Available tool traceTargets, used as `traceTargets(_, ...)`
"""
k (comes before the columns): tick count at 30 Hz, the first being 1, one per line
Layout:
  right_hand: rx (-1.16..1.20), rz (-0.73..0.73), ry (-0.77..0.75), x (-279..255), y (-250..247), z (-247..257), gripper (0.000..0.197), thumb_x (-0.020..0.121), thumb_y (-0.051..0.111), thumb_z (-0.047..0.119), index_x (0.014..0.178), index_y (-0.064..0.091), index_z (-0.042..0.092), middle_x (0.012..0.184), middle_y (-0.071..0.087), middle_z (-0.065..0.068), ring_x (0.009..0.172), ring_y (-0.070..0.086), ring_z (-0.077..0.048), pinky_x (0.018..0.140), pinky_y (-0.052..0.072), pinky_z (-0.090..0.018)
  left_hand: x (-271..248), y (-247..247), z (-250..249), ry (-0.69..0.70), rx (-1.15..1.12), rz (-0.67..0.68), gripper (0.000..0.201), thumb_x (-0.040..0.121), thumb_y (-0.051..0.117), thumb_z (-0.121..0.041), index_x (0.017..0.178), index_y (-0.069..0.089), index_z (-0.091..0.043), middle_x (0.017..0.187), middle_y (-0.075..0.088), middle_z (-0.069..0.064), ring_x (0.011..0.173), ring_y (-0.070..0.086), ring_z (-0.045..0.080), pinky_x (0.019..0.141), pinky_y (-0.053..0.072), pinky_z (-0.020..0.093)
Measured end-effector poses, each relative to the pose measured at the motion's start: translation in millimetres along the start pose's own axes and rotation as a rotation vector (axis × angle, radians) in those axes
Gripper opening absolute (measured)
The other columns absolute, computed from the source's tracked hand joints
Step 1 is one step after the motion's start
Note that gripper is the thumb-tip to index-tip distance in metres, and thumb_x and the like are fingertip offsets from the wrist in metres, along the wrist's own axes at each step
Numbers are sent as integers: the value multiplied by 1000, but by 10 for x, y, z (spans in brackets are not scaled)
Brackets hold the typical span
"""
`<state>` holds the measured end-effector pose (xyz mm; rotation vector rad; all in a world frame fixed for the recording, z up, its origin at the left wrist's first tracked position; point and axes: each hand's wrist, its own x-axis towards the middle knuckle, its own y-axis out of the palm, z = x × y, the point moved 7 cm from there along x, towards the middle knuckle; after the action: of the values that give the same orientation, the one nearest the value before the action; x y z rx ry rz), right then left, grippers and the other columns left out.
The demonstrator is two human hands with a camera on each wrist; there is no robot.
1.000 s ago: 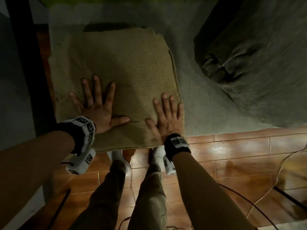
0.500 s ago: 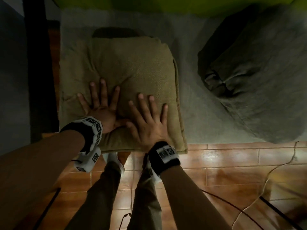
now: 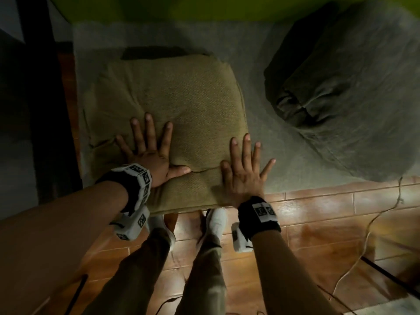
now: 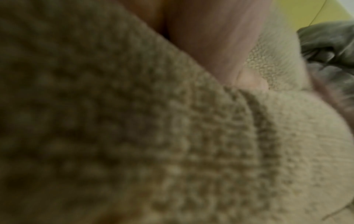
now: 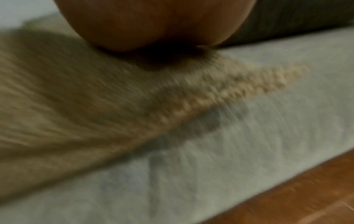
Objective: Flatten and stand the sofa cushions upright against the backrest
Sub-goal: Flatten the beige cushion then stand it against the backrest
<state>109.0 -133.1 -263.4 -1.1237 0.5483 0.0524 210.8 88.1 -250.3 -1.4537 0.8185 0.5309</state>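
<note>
A tan woven cushion (image 3: pixel 181 105) lies flat on the grey sofa seat (image 3: pixel 268 160), its near edge hanging over the seat's front. My left hand (image 3: pixel 150 153) presses flat on its near left part, fingers spread. At the cushion's near right corner my right hand (image 3: pixel 245 169) presses flat too, with its outer fingers reaching past the edge onto the seat. A crease runs between the two hands. The left wrist view is filled by the cushion weave (image 4: pixel 134 136). In the right wrist view the palm (image 5: pixel 153 27) bears on the cushion corner (image 5: pixel 229 87).
A dark grey-green cushion (image 3: pixel 354 98) lies slumped on the seat to the right. The yellow-green backrest (image 3: pixel 204 7) runs along the far edge. A dark armrest (image 3: pixel 43 98) stands at the left. Below are brown floor tiles (image 3: pixel 318 223), my legs, white shoes and cables (image 3: pixel 375 223).
My right hand has slid right from the cushion's middle to its near right corner. The left hand has stayed pressing on the near left part.
</note>
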Motion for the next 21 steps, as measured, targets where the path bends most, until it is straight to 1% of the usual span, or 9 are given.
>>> traceTargets(2,71,-190,-24,-257,-255,302,69,105,29,42,159,-13,38,168,-21,4,154,-21,-25,116,-6,-73,5,-8,11,0,-10,-28,125,60,29,-99,117,-62,-36,130,-67,11,131,-50,43,103,-17,76)
traceTargets(4,127,-379,-200,-481,-466,843,70,102,35,39,160,-2,27,168,-15,3,156,-12,-25,120,-5,-68,10,16,21,-3,-33,-60,118,62,20,-97,120,-61,-35,137,-62,14,136,-44,45,101,-16,77)
traceTargets(6,75,-341,-383,-420,-385,1262,65,104,33,48,159,3,30,167,-12,5,157,-9,-26,121,-5,-66,-1,11,57,-6,-41,-118,102,71,11,-83,125,-59,-33,149,-49,17,141,-36,47,105,-7,82)
traceTargets(7,52,-285,-379,-282,-290,1325,63,104,29,52,159,4,33,168,-11,7,157,-11,-24,121,-7,-66,-12,8,83,-14,-36,-130,98,72,10,-78,125,-59,-33,151,-47,17,142,-35,46,107,-7,80)
traceTargets(9,46,-213,-270,53,-72,1210,64,104,25,56,160,2,35,170,-8,9,154,-21,-16,121,-11,-62,-6,35,123,9,-25,-127,106,68,16,-88,123,-59,-37,144,-56,13,137,-44,43,102,-21,75)
traceTargets(11,22,-197,-204,202,105,1039,67,102,25,58,160,-1,36,168,-14,12,152,-25,-13,121,-16,-57,-12,64,129,32,-13,-115,114,63,22,-97,122,-59,-41,137,-63,9,133,-50,41,98,-27,71)
traceTargets(14,17,-251,-185,157,206,903,70,99,26,61,159,-2,38,165,-21,16,154,-21,-14,121,-18,-56,-89,84,72,45,-6,-125,113,56,14,-100,124,-57,-43,139,-62,8,132,-52,38,102,-25,70)
traceTargets(18,66,-254,-141,116,275,542,77,94,26,69,156,-15,46,164,-28,18,155,-19,-19,121,-18,-56,-157,101,39,63,9,-109,120,58,25,-101,123,-58,-43,139,-62,7,127,-57,36,101,-27,69)
traceTargets(21,85,-185,-60,59,409,50,80,93,13,76,152,-30,43,163,-34,9,154,-23,-21,123,-9,-60,-185,94,20,61,8,-107,123,59,28,-100,123,-58,-41,137,-63,8,125,-58,37,102,-24,70)
